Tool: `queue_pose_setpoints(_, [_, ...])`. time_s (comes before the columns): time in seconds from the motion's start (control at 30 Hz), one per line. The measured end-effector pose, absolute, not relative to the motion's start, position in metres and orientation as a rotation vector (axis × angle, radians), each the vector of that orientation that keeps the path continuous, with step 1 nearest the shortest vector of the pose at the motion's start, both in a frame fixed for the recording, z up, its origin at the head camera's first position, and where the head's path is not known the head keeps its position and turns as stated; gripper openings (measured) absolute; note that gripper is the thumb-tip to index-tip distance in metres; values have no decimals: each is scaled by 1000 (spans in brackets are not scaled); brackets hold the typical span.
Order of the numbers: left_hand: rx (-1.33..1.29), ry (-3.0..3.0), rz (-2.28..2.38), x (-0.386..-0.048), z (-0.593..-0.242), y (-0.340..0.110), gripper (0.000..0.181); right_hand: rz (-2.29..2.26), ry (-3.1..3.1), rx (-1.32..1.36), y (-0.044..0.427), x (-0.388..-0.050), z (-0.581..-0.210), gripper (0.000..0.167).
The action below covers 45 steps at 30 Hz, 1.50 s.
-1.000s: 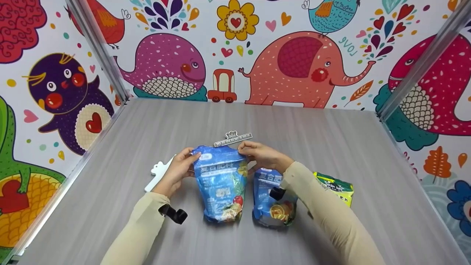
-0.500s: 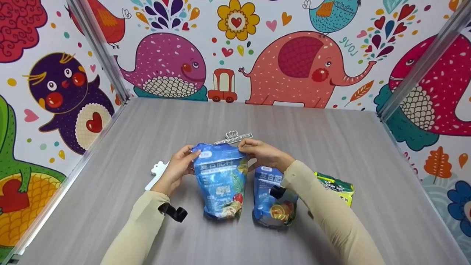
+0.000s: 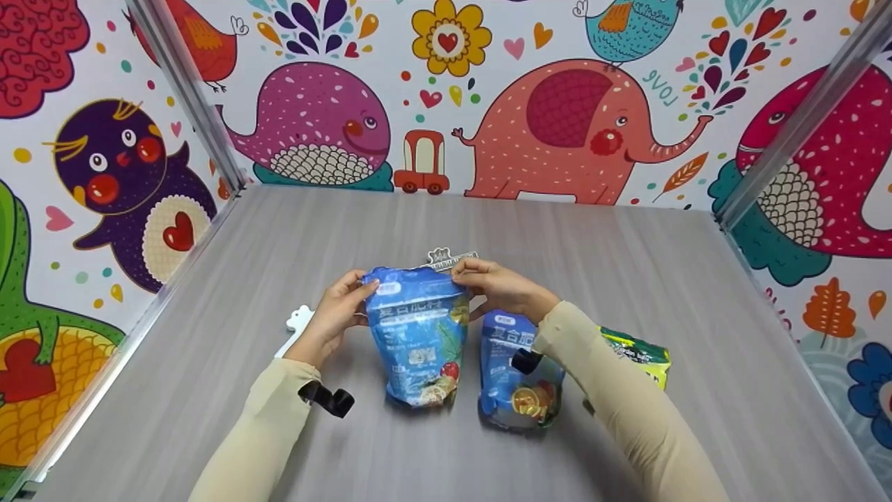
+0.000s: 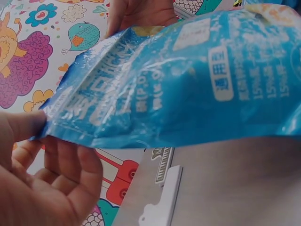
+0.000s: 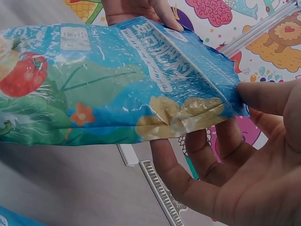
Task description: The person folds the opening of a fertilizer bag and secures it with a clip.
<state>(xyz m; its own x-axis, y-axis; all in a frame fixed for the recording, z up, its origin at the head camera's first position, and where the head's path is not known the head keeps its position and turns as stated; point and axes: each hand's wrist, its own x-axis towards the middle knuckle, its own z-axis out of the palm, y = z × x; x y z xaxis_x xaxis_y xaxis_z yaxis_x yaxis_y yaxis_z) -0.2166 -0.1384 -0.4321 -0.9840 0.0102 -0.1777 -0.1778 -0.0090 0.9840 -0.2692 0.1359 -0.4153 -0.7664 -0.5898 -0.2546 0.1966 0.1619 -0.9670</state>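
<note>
A blue fertilizer bag [image 3: 418,335] with pictures of vegetables hangs between my hands, its printed front towards me. My left hand [image 3: 336,315] pinches the bag's upper left corner between thumb and fingers. At the upper right corner, my right hand [image 3: 503,287] pinches the edge; in the right wrist view its other fingers [image 5: 171,172] lie under the bag's side. Behind the bag's top lies a clip with a piano-key pattern [image 3: 453,259], partly hidden. A white clip [image 3: 300,318] lies beside my left hand, partly covered by it.
A second blue bag [image 3: 498,369] lies just right of the held one, partly under my right forearm. Further right is a green and yellow packet [image 3: 644,355], partly hidden by the sleeve. Cartoon-printed panels [image 3: 446,97] border the grey table [image 3: 334,223].
Both hands have lifted the bag slightly, up and away from me. It now covers more of the piano-key clip. The second bag and the packet stay where they were.
</note>
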Motion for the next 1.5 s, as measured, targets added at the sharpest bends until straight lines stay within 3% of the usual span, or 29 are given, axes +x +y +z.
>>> queue_pose_setpoints(1.5, [-92, 2168, 2166, -218, -414, -140, 6, -1716, 1896, -461, 136, -269, -399, 12])
